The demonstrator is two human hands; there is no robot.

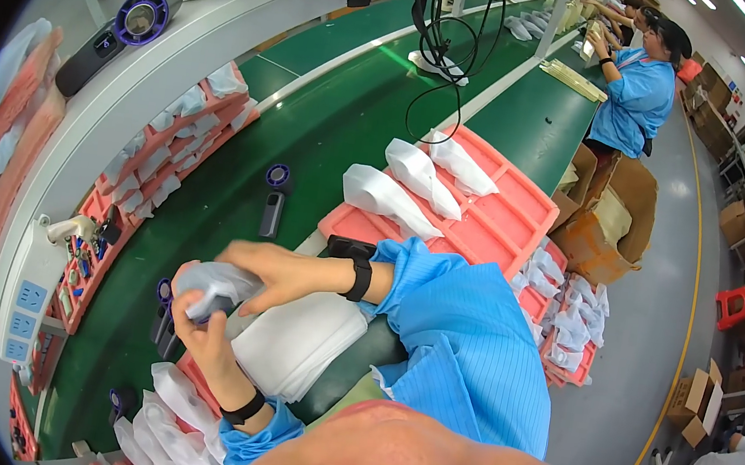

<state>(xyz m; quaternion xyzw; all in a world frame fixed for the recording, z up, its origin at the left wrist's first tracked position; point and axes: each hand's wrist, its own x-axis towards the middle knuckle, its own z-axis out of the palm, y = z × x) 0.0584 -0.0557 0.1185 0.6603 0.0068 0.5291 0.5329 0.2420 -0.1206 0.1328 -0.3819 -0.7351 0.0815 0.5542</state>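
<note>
Between my two hands is a thin white bag [237, 282] with something dark, perhaps a handheld fan, partly showing at its lower end. My left hand [205, 342] grips that lower end with thumb and fingers. From the right, my right hand [284, 275] closes over the upper side of the bag, its fingertips blurred. Just below the bag lies a stack of flat white bags [306, 341]. A dark handheld fan with a purple ring [272, 210] lies on the green belt [215, 212] beyond my hands. Another purple-ringed fan [161, 322] sits beside my left hand, partly covered.
A pink tray [511, 218] with white-wrapped items is at the right; more wrapped items [169, 422] lie lower left. Pink trays [187, 138] stand across the belt. A fan [142, 19] rests on the grey rail. Black cables [436, 34] hang overhead. A co-worker in blue [641, 89] stands farther along.
</note>
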